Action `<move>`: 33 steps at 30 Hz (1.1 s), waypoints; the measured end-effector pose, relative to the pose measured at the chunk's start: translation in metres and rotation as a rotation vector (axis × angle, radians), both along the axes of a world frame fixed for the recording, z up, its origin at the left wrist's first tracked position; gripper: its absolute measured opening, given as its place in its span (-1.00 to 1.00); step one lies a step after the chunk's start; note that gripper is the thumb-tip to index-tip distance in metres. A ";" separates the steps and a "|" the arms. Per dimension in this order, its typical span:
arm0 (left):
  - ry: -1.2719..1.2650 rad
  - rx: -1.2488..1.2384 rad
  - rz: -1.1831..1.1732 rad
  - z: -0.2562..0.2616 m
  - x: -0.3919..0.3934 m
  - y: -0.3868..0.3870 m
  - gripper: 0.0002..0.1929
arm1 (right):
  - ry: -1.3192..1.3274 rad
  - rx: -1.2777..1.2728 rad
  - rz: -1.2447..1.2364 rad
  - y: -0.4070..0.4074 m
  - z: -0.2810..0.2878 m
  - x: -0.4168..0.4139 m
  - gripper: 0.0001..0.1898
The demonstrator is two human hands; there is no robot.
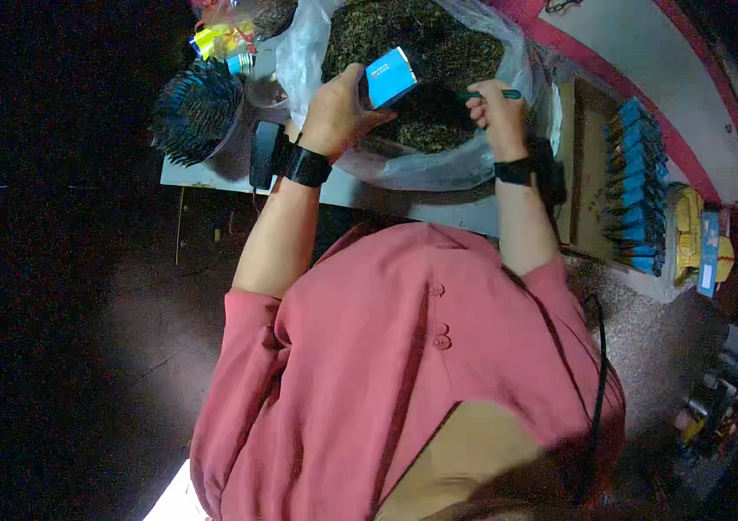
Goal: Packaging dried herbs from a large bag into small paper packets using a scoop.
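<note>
My left hand (335,114) holds a small blue packet (391,77) that bears writing, tilted over a large clear plastic bag (424,170). The bag lies open and is full of loose, dark green-brown dried plant-like material (408,32). To the right, my right hand (500,120) is closed around a thin green handle (510,94). Its far end points left over the loose material and is too dark to make out. Both wrists wear black straps with dark devices.
On the left stands a round container (236,127) packed with thin, dark, bluish pieces. At right, blue packets (636,189) stand in a row by a cardboard box (574,208). Yellow packages (688,228) lie beyond. The white tabletop's near edge (447,213) runs before my body.
</note>
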State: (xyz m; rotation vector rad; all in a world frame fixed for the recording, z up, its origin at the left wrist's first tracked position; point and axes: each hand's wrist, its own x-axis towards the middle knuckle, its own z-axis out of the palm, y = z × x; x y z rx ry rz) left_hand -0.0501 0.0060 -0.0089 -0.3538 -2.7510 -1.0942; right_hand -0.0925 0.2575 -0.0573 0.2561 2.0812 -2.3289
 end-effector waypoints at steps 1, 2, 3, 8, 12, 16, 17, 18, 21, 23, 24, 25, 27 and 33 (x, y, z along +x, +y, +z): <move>-0.012 0.003 0.006 0.001 0.000 0.000 -0.48 | 0.013 -0.027 0.000 -0.003 -0.001 0.000 -0.78; 0.004 0.003 0.003 0.000 0.000 0.001 -0.49 | 0.026 -0.055 0.000 -0.005 -0.002 -0.001 -0.78; 0.021 0.005 0.002 -0.001 0.000 0.000 -0.49 | 0.041 -0.080 0.002 -0.008 0.001 -0.001 -0.78; 0.013 -0.004 -0.009 0.002 0.001 0.002 -0.50 | 0.056 -0.152 -0.062 0.002 0.012 -0.007 -0.76; 0.095 -0.103 0.017 0.001 0.002 0.003 -0.48 | 0.176 -0.258 0.016 0.009 0.038 -0.007 -0.83; 0.025 0.002 -0.031 -0.006 -0.004 0.001 -0.48 | 0.205 -0.219 0.008 0.007 0.063 0.000 -0.78; 0.032 -0.023 -0.022 -0.004 -0.005 0.002 -0.48 | 0.191 -0.224 0.011 0.004 0.068 0.001 -0.78; 0.037 -0.047 -0.010 -0.003 -0.004 0.004 -0.48 | 0.176 -0.229 0.016 0.001 0.070 0.002 -0.78; 0.020 -0.084 0.010 -0.007 -0.006 0.003 -0.48 | 0.166 -0.268 0.074 -0.004 0.063 0.000 -0.79; 0.010 -0.067 -0.010 -0.002 -0.005 0.004 -0.47 | 0.235 -0.209 0.148 -0.007 0.061 0.001 -0.80; 0.008 -0.086 -0.007 -0.002 -0.005 0.004 -0.47 | 0.174 -0.151 0.108 -0.014 0.069 0.005 -0.81; 0.009 -0.105 0.001 -0.001 -0.004 0.004 -0.46 | 0.196 -0.087 0.132 -0.021 0.072 0.009 -0.81; 0.022 -0.129 0.009 0.000 -0.003 0.004 -0.46 | 0.241 0.042 0.174 -0.031 0.075 0.013 -0.82; 0.005 -0.090 0.009 -0.004 -0.003 0.005 -0.47 | 0.851 0.488 0.421 -0.049 0.073 0.020 -0.88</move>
